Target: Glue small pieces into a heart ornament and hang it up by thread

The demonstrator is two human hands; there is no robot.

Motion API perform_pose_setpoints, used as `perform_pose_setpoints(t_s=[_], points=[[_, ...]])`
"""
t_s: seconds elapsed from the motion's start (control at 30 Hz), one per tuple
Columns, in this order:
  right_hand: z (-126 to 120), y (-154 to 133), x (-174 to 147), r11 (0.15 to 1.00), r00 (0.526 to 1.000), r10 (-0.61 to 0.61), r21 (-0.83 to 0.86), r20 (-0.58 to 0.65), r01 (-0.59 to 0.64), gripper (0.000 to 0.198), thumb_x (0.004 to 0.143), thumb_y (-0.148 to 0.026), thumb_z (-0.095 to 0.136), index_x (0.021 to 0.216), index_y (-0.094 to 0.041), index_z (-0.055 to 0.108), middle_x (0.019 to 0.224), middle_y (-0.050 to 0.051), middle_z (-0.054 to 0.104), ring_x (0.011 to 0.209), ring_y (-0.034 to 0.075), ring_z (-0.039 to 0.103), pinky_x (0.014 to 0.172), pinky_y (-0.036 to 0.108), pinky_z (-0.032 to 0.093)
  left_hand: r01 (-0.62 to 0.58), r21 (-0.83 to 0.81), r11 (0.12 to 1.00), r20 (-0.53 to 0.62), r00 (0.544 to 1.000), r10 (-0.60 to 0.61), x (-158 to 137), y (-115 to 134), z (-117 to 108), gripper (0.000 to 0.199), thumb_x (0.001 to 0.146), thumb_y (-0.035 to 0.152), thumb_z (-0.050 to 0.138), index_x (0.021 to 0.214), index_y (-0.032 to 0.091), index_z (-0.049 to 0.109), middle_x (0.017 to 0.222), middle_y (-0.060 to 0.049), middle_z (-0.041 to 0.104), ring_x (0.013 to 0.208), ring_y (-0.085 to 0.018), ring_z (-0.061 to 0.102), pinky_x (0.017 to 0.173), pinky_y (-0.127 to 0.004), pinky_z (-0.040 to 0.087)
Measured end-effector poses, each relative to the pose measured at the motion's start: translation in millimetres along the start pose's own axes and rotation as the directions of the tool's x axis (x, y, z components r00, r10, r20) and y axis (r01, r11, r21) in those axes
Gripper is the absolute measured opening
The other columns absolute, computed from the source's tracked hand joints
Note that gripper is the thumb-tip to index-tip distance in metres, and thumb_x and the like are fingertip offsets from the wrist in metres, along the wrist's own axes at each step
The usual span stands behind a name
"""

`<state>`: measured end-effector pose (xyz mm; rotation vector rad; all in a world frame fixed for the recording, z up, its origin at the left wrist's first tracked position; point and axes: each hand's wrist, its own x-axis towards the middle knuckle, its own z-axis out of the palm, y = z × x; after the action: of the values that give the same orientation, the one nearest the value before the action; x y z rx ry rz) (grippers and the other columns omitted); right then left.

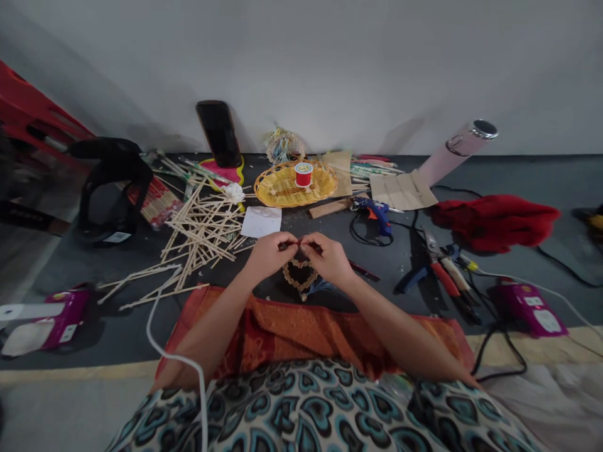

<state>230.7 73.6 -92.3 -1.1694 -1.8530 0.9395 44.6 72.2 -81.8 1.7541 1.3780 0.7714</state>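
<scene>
My left hand point(274, 254) and my right hand point(328, 256) meet fingertip to fingertip above the black tabletop, both closed in a pinch. Between them shows a short bit of red thread point(299, 243), mostly covered by the fingers. Just below hangs or lies a heart-shaped ornament point(298, 285) with a beaded-looking tan outline; whether it rests on the table I cannot tell. A blue tassel point(321, 286) spreads out at its lower right. Behind the hands, a spool of red thread point(304, 176) stands in a yellow wicker basket point(264, 197).
Bamboo sticks point(202, 232) lie heaped at left, beside a white paper point(261, 222). A blue glue gun point(378, 215), pliers point(445, 270) and a red cloth point(497, 221) are at right. A phone point(219, 133) and pink flask point(452, 154) lean against the wall. An orange towel point(301, 326) covers the front edge.
</scene>
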Motion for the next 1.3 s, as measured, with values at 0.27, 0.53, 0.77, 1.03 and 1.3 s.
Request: perform_pose_setpoints(t_s=[0.27, 0.53, 0.77, 1.03, 1.3], points=[[1, 4, 10, 0.838, 0.937, 0.311, 0.420, 0.159, -0.350, 0.025, 0.084, -0.045, 0.061, 0.088, -0.020, 0.059, 0.061, -0.004, 0.058, 0.047, 0.008, 0.050, 0.044, 0.021, 0.040, -0.168, 0.324, 0.931, -0.126, 0.968, 0.218, -4, 4, 8, 0.021, 0.092, 0.026, 0.051, 0.097, 0.022, 0.071, 0.092, -0.005, 0.068, 0.089, -0.018, 0.062, 0.079, -0.027, 0.044], [-3, 6, 15, 0.635, 0.859, 0.385, 0.579, 0.337, -0.512, 0.038, 0.067, -0.047, 0.078, 0.082, -0.016, 0.063, 0.069, -0.003, 0.061, 0.051, 0.005, 0.049, 0.043, 0.017, 0.040, -0.187, 0.236, 0.953, -0.186, 0.954, 0.234, -6, -2, 11, 0.020, 0.092, 0.031, 0.055, 0.098, 0.023, 0.073, 0.095, -0.006, 0.071, 0.092, -0.018, 0.064, 0.085, -0.028, 0.047], [-7, 9, 20, 0.607, 0.822, 0.378, 0.556, 0.426, -0.567, 0.041, 0.062, -0.045, 0.083, 0.078, -0.014, 0.063, 0.069, -0.002, 0.062, 0.051, 0.005, 0.050, 0.043, 0.016, 0.041, -0.220, 0.142, 0.965, -0.184, 0.952, 0.244, -5, -5, 10, 0.019, 0.091, 0.028, 0.057, 0.098, 0.023, 0.074, 0.096, -0.006, 0.072, 0.092, -0.018, 0.065, 0.086, -0.029, 0.048], [-12, 7, 17, 0.728, 0.860, 0.299, 0.484, 0.414, -0.486, 0.033, 0.075, -0.047, 0.072, 0.081, -0.016, 0.066, 0.070, -0.002, 0.063, 0.052, 0.006, 0.052, 0.047, 0.017, 0.044, -0.213, 0.194, 0.957, -0.150, 0.958, 0.244, -5, -3, 10, 0.019, 0.092, 0.029, 0.055, 0.097, 0.023, 0.072, 0.094, -0.005, 0.072, 0.092, -0.019, 0.065, 0.084, -0.029, 0.047], [-14, 2, 11, 0.789, 0.885, 0.308, 0.426, 0.349, -0.443, 0.029, 0.080, -0.045, 0.065, 0.082, -0.017, 0.066, 0.059, -0.004, 0.058, 0.050, 0.009, 0.053, 0.049, 0.021, 0.045, -0.179, 0.303, 0.936, -0.117, 0.968, 0.223, -6, 1, 12, 0.019, 0.091, 0.028, 0.053, 0.092, 0.022, 0.071, 0.089, -0.005, 0.071, 0.086, -0.018, 0.063, 0.079, -0.028, 0.045]])
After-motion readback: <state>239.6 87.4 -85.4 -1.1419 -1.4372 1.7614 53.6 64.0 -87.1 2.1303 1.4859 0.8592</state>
